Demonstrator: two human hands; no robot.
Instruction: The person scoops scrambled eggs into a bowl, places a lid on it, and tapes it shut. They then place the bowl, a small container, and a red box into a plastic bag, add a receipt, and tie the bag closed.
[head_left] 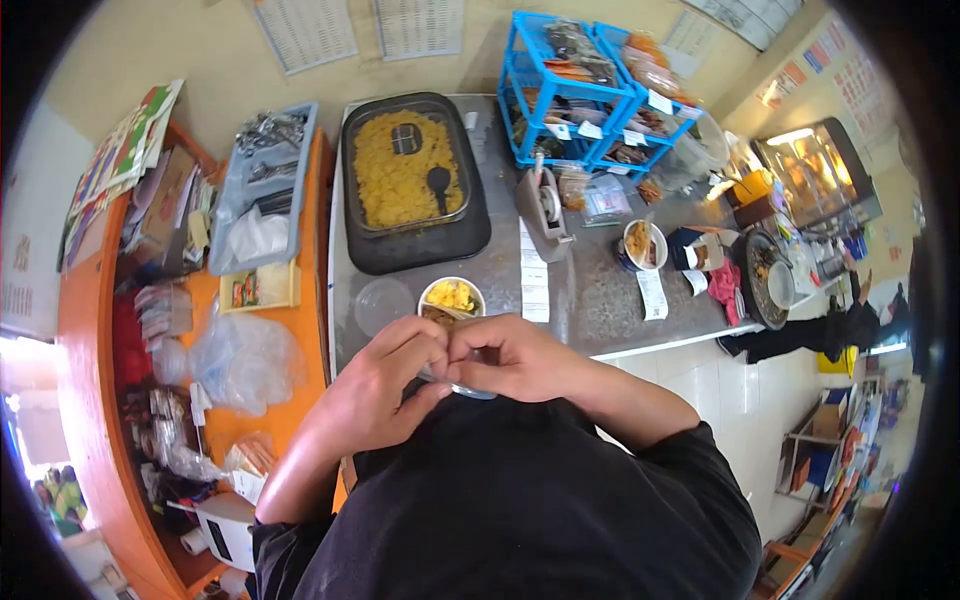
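Observation:
My left hand [385, 383] and my right hand [522, 358] meet close to my body at the counter's front edge, fingers pinched together. Between them a small shiny, greyish piece [470, 391] shows; its kind is mostly hidden by the fingers. Just beyond the hands stands a round white bowl [481, 300] with yellow and brown food in it, its near side covered by my fingers. To its left lies a round clear plastic lid [383, 307].
Behind is a large black pan [352, 250] of yellow rice with a black serving spoon [438, 182]. Blue baskets [545, 85], a tape dispenser [543, 213], a paper strip [534, 285] and another filled bowl [643, 247] stand rightward. A cutlery bin [226, 200] is left. Another person [815, 335] stands far right.

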